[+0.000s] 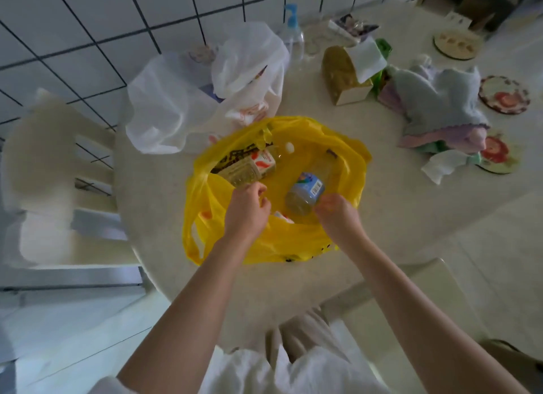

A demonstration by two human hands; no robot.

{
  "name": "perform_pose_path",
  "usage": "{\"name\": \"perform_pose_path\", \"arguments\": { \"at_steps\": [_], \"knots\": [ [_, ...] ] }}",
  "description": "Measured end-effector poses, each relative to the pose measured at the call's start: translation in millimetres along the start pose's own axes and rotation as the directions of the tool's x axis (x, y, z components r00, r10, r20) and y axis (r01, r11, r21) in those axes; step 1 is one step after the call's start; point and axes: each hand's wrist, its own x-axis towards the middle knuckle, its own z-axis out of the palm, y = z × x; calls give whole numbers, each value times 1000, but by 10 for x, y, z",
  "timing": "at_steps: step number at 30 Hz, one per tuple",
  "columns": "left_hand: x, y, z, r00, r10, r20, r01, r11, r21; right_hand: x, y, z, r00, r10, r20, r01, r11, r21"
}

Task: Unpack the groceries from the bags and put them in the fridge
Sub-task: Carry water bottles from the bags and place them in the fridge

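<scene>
A yellow plastic bag (pixel 346 158) lies open on the round table (pixel 411 205). Inside it a clear bottle with a blue label (pixel 308 188) lies on its side, and my right hand (pixel 338 214) grips its near end. A second bottle with a red and white label (pixel 252 167) lies at the bag's left side. My left hand (pixel 246 205) hovers over the bag's opening right beside that bottle, fingers curled; I cannot tell whether it holds anything. A white plastic bag (pixel 176 99) sits behind the yellow one.
A gold tissue box (pixel 340 76), a clear pump bottle (pixel 293 38), folded cloths (pixel 440 105) and round coasters (pixel 504 95) crowd the table's far right. White chairs stand at the left (pixel 58 164) and near right (pixel 426 299). A tiled wall runs behind.
</scene>
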Motion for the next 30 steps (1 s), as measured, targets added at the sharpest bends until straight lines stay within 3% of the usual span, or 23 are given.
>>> {"name": "perform_pose_path", "arguments": {
  "at_steps": [4,12,19,24,30],
  "knots": [
    [337,-82,-13,1000,-25,9,24,991,128,488,-98,71,969,246,25,-247,955,167],
    [976,-280,94,997,-66,40,48,934,354,1080,-211,227,885,440,153,-466,846,259],
    [1152,-208,287,986,-131,104,52,831,554,1270,-244,308,873,481,80,-487,853,188],
    [1158,-169,382,992,-121,23,82,788,610,1281,-260,390,886,463,40,-462,869,176],
    [1190,-233,348,995,-78,58,26,790,613,1258,-166,388,894,445,52,-439,848,299]
  ]
}}
